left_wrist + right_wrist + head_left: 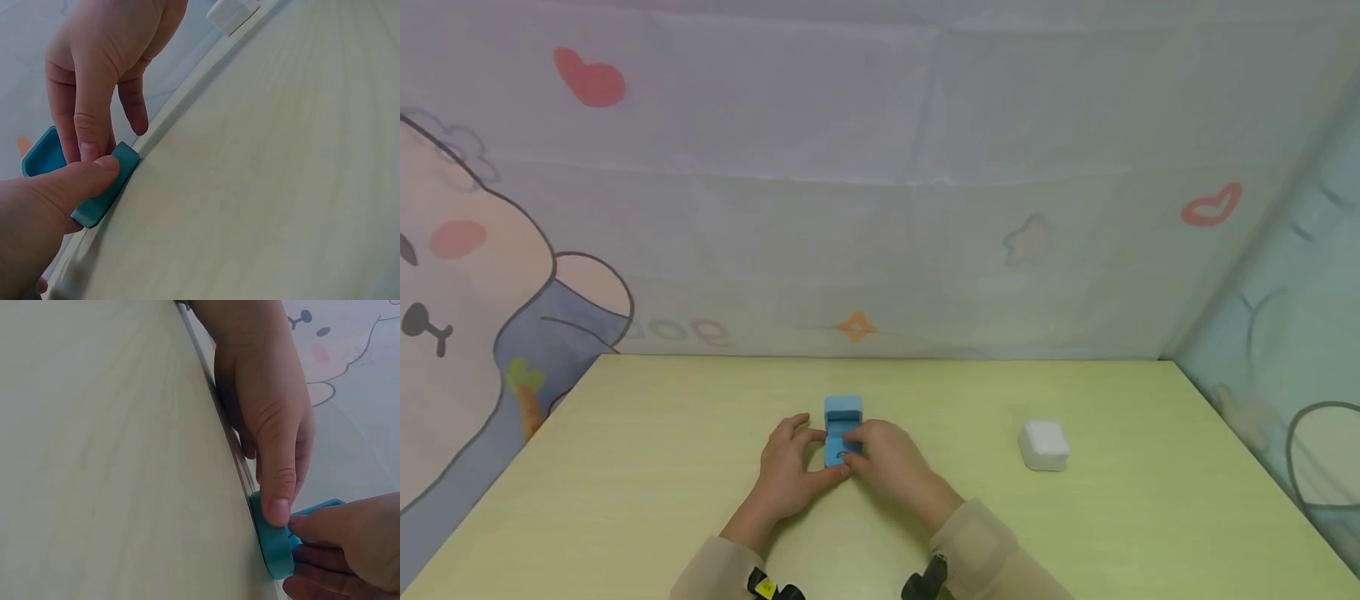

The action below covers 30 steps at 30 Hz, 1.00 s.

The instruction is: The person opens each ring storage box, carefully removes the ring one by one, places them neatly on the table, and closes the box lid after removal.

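Left hand (790,478) is gripping the open blue box (842,430) on the surface (1120,517), thumb on its 6 o'clock wall, index finger at 9. Lid is standing up at 12. Small ring-like item (842,455) is sitting in the base. Right hand (891,458) is reaching in from 4 o'clock, thumb and index narrowly parted; can't tell if they're pinching the item. White box (1045,447) is sitting well apart at 3 o'clock. Blue box is looking light, stiff, maybe slick: hold low on the base walls, off the lid. Item is looking tiny, droppable; fingertip pinch suits.
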Tool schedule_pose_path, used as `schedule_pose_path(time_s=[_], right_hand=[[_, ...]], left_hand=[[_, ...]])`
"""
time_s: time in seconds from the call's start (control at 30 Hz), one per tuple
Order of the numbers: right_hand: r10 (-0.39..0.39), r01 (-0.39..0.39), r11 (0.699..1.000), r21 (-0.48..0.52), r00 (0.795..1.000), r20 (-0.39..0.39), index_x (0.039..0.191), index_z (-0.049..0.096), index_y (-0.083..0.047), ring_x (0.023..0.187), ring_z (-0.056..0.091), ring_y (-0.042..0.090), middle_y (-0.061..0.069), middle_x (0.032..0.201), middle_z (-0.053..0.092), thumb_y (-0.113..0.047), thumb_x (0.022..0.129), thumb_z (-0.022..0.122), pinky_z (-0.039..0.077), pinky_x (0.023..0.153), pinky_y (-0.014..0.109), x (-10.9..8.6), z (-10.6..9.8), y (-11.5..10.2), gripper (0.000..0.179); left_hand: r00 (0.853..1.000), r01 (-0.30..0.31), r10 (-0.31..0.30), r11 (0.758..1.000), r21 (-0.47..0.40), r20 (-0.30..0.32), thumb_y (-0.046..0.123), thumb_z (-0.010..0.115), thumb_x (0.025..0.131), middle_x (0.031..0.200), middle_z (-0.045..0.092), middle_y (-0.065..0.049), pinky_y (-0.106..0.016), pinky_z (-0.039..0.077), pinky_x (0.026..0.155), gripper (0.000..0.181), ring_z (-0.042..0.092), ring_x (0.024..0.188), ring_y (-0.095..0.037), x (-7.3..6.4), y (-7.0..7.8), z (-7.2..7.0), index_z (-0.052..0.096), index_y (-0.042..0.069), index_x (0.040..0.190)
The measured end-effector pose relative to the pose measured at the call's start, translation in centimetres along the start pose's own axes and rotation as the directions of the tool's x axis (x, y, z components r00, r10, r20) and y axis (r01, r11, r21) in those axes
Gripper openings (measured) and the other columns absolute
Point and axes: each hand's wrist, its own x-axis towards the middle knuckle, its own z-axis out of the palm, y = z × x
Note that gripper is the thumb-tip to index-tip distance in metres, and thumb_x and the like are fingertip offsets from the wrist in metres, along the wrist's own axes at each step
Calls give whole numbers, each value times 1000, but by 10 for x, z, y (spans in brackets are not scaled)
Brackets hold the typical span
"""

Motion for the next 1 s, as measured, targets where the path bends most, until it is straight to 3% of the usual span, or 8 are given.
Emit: schedule_pose_path(time_s=[0.33,0.63,1.0], right_hand=[[-57,56,998,-25,998,-35,104,72,-4,97,65,21,8,101,71,-16,87,68,53,85,32,3,3,1,21],[4,-5,998,-68,1000,-19,97,74,-6,96,66,20,6,97,71,-15,87,68,53,85,31,2,3,-4,15],[-54,47,993,-107,997,-62,88,75,-7,88,65,17,3,90,71,-14,87,67,54,78,27,0,5,-5,11]], left_hand=[[1000,2,-2,1000,-11,-5,41,78,75,145,35,-20,-65,23,105,56,28,135,-42,0,-1,-3,63,5,115],[1000,-2,2,1000,-14,-10,40,78,74,144,36,-20,-64,24,104,56,29,135,-42,-1,0,-2,63,4,115],[1000,7,-7,1000,-28,4,40,79,74,145,35,-21,-62,24,106,57,28,136,-40,-3,2,-4,63,4,115]])
